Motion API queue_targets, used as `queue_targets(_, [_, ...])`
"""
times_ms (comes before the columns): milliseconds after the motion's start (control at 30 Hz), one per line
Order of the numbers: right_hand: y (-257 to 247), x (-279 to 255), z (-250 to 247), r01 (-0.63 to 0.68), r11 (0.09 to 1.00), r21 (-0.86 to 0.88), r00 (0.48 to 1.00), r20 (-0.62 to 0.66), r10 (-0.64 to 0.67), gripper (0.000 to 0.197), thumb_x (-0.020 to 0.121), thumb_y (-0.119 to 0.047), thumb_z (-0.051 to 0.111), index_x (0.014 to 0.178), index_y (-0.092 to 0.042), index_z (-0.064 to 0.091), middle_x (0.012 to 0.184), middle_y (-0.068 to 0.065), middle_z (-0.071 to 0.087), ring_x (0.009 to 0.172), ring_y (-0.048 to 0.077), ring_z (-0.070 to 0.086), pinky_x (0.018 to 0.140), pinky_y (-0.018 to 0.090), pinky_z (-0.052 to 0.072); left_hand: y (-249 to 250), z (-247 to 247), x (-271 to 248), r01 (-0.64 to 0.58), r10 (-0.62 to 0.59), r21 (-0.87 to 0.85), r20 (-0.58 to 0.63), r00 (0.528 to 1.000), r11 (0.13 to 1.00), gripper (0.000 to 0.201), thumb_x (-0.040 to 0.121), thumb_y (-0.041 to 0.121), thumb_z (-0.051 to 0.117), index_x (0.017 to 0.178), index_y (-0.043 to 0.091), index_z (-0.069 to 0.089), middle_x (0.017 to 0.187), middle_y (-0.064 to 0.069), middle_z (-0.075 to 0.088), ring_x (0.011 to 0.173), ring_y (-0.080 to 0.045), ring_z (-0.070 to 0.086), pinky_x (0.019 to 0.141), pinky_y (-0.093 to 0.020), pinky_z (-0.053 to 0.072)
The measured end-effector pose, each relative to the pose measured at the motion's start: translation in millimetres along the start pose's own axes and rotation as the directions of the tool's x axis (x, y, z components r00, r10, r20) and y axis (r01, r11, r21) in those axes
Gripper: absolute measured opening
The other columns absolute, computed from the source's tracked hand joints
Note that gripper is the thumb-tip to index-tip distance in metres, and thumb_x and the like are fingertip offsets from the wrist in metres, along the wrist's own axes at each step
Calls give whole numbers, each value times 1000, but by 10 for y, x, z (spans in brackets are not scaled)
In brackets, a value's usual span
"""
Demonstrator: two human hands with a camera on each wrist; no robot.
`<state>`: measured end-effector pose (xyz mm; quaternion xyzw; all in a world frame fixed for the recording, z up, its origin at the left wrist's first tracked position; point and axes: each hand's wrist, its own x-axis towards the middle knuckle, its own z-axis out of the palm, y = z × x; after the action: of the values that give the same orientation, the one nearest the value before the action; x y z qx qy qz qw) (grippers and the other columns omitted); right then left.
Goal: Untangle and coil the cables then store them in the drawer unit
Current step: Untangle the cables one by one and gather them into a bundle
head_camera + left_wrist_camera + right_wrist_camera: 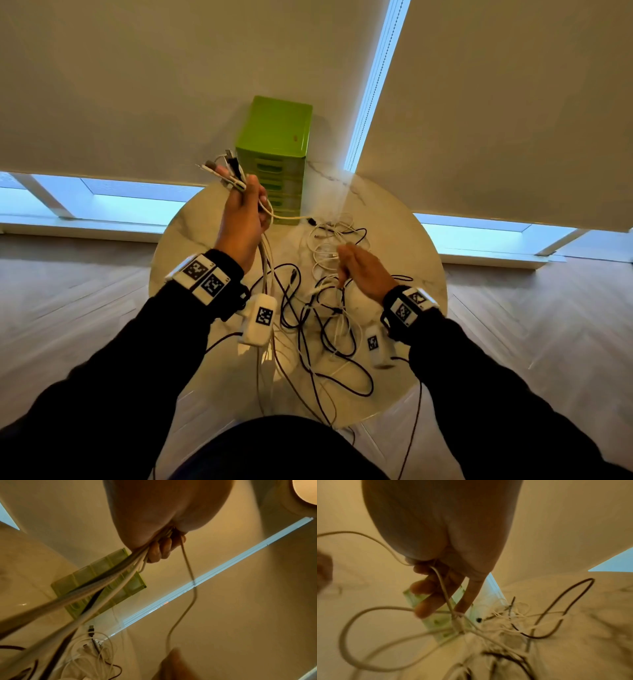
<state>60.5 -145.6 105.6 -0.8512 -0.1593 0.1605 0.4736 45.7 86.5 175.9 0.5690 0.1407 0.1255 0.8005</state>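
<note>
One round, pale marble-patterned surface [404,219] carries everything here. At its far edge stands the green plastic drawer unit [274,137], its drawers shut as far as the head view shows. A loose tangle of white and dark cables [329,308] sprawls across the middle and near side of the surface, some strands trailing over the near edge.

The left hand [241,219] is raised above the surface, fist closed around a bundle of cable ends [226,171] whose plugs fan out above the knuckles; the cords drop from the fist in a roughly straight run toward the near edge. The right hand [359,270] is lower, over the tangle, its fingers curled loosely with a thin white cable [441,584] running through them down to a knot of strands.

The tangle lies directly under and ahead of the right hand, so that hand is the nearer one for drawing a strand free. Both wrist views are blurred, and which cable belongs to which plug cannot be traced.
</note>
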Motion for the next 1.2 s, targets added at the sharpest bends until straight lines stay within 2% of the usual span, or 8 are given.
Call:
queue_targets(133, [-473, 77, -194, 46, 952, 302, 997, -69, -27, 27, 108, -32, 39, 92, -11, 45, 71, 15, 57, 64, 32, 66, 67, 44, 56, -210, -5, -98, -30, 24, 101, 57, 998, 994, 29, 109, 33, 38, 86, 19, 48, 66, 2, 33, 55, -7, 30, 50, -21, 26])
queue_targets(367, [-426, 16, -450, 3, 995, -101, 996, -84, -12, 24, 106, -37, 44, 99, -17, 56, 64, 5, 61, 51, 17, 62, 56, 29, 49, -325, 250, -224, 87, -88, 15, 121, 989, 996, 26, 108, 31, 41, 88, 18, 52, 68, 5, 34, 53, -7, 28, 47, -20, 22])
queue_targets(533, [123, -375, -632, -246, 955, -166, 964, 58, 258, 17, 100, -11, 46, 112, -22, 51, 97, 12, 69, 73, 21, 70, 59, 18, 47, -440, 585, -338, 166, -161, 9, 312, 937, 986, 26, 106, 34, 45, 89, 18, 57, 75, 3, 40, 52, -7, 26, 45, -18, 22])
queue_targets(700, [145, -910, -702, -137, 986, 96, 990, -2, 138, 45, 88, 5, 66, 127, -12, 52, 127, 4, 56, 95, 36, 68, 84, 39, 59, -743, 1143, -633, 195, -233, 129, 440, 867, 972, 26, 104, 37, 50, 91, 17, 61, 66, 4, 40, 48, -6, 29, 44, -19, 27])
queue_targets(800, [135, -1225, -836, -187, 971, 152, 975, -92, 202, 15, 97, -18, 64, 110, -16, 57, 98, 13, 70, 70, 24, 69, 73, 31, 59, -906, 1416, -794, 200, -278, 205, 491, 826, 958, 28, 103, 41, 52, 95, 16, 63, 61, 9, 42, 46, -6, 30, 46, -21, 28])
queue_targets(900, [358, -1609, -966, -360, 924, 132, 915, -143, 377, 33, 104, -46, 44, 108, -17, 59, 75, 8, 69, 53, 22, 60, 56, 25, 49, -1025, 1574, -866, 189, -314, 281, 512, 799, 941, 28, 102, 44, 52, 94, 20, 65, 59, 13, 46, 46, -4, 32, 48, -20, 30])
queue_targets(1067, [907, -2181, -994, -565, 819, 97, 759, -330, 562, 58, 87, -21, 77, 137, -27, 48, 123, 5, 66, 101, 18, 69, 92, 40, 57, -1250, 1753, -953, 161, -337, 348, 535, 774, 923, 20, 102, 36, 57, 94, 21, 68, 75, 3, 56, 51, -7, 35, 48, -23, 29])
queue_targets(1200, [786, -2269, -952, -389, 920, -43, 857, -384, 344, 99, 70, -29, 90, 151, -32, 32, 150, -3, 41, 131, 5, 37, 109, 28, 34, -1470, 1888, -1166, 114, -356, 415, 570, 740, 902, 17, 102, 34, 57, 97, 25, 70, 80, 7, 63, 54, -8, 39, 49, -22, 33])
